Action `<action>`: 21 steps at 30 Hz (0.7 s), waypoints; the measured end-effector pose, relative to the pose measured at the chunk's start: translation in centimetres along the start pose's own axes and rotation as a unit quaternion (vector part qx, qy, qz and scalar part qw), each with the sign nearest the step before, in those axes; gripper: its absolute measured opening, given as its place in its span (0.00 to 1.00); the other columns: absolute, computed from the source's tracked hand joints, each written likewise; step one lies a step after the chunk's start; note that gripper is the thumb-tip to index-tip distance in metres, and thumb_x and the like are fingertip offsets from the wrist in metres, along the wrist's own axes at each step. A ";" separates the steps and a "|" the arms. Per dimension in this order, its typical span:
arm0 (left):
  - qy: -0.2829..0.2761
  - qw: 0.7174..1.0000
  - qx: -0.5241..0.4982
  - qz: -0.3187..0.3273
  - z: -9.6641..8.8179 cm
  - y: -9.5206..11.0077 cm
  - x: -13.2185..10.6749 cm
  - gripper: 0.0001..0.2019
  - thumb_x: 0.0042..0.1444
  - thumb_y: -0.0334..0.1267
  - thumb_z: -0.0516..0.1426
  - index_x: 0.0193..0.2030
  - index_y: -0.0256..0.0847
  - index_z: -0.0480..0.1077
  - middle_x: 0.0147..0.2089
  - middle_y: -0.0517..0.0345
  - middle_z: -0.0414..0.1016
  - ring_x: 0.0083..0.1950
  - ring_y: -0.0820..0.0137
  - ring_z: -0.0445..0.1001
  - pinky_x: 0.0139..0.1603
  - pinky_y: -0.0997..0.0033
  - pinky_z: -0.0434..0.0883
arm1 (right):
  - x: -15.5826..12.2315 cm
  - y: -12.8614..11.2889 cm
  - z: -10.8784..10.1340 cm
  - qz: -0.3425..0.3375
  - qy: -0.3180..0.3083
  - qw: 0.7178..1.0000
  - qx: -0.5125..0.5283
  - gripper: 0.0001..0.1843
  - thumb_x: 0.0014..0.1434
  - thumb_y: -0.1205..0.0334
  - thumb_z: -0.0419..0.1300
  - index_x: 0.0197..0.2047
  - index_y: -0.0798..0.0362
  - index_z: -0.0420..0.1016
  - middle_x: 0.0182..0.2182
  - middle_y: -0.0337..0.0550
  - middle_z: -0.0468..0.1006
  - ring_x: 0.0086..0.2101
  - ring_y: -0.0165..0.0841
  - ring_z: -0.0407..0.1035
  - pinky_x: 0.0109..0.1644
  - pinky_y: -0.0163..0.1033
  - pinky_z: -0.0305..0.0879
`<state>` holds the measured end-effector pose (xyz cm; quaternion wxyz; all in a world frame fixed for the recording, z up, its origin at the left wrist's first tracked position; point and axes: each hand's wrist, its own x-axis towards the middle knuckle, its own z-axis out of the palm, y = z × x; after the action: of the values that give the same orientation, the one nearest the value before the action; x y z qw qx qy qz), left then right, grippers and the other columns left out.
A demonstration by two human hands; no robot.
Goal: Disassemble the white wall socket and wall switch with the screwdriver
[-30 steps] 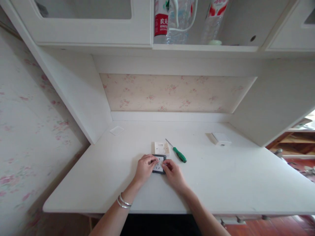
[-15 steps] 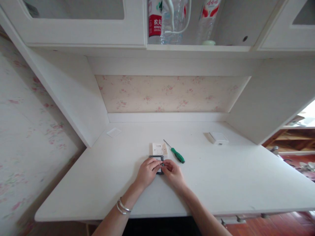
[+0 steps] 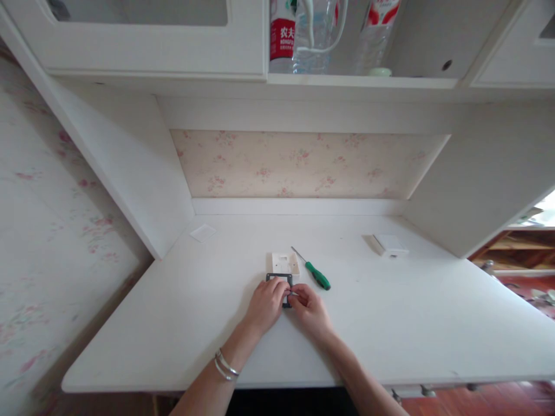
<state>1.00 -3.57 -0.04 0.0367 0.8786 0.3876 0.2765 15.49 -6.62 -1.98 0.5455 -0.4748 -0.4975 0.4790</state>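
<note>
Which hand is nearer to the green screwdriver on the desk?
The right hand. It lies just below and left of the green screwdriver, not touching it. The left hand is farther left, on the dark socket plate.

Single view, worn at head height, looking forward and steeply down onto the white desk (image 3: 390,323) from its near edge. The wide lens takes in the whole desk, the floral back panel (image 3: 303,164) behind it, and the shelf (image 3: 359,82) above it (cropped at the top). Forearms enter from below the desk's near edge.
</note>
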 end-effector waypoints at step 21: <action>0.044 0.996 -0.064 -0.054 0.2 0.1 -0.2 0.06 0.61 0.34 0.52 0.44 0.42 0.68 0.42 0.55 0.72 0.42 0.66 0.72 0.44 0.66 0.69 | 0.1 -0.2 -0.4 0.090 0.058 0.990 0.088 0.19 0.45 0.53 0.68 0.37 0.52 0.69 0.34 0.46 0.80 0.36 0.39 0.74 0.39 0.42 0.69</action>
<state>1.11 -3.75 -0.28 0.0902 0.8392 0.4173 0.3368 15.86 -6.55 -1.75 0.5675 -0.4945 -0.3761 0.5403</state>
